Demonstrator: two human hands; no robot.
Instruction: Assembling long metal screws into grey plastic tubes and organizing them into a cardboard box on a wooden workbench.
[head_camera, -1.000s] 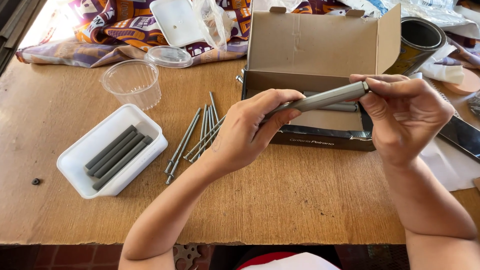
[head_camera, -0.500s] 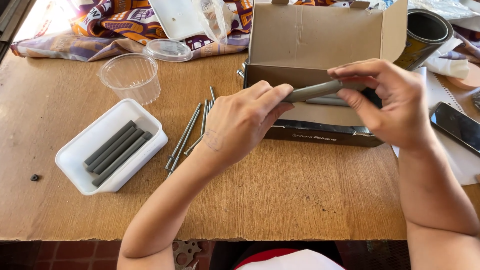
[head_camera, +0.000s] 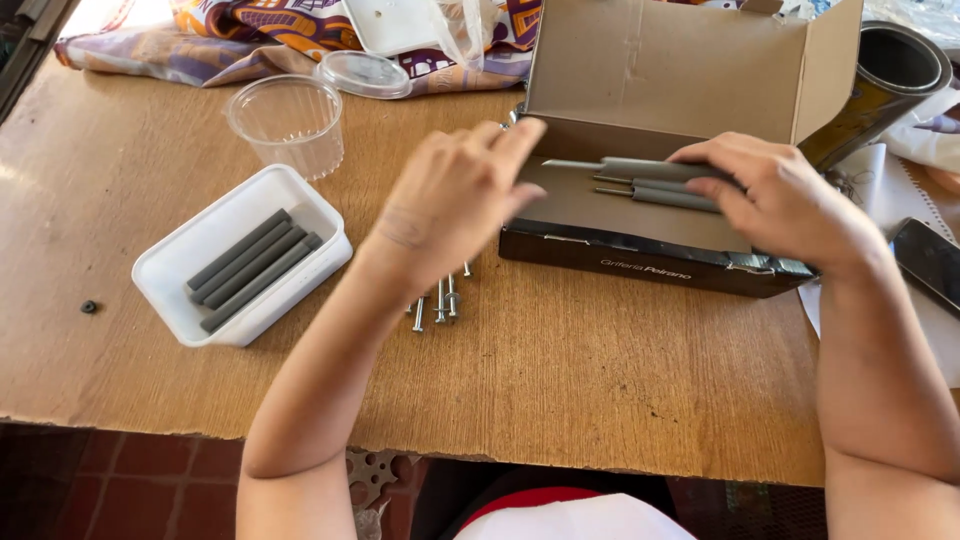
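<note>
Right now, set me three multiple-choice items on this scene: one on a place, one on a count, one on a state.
1. Where do the sleeved bolts lie?
A. white tray
B. cardboard box
C. plastic cup

2. How many grey sleeves lie in the white tray?
A. one
B. four
C. seven

3. What does the left hand hold?
A. nothing
B. lid
C. cup

Answers:
1 B: they rest inside the cardboard box under the right hand.
2 B: four lie side by side.
3 A: its fingers are spread and empty.
</note>
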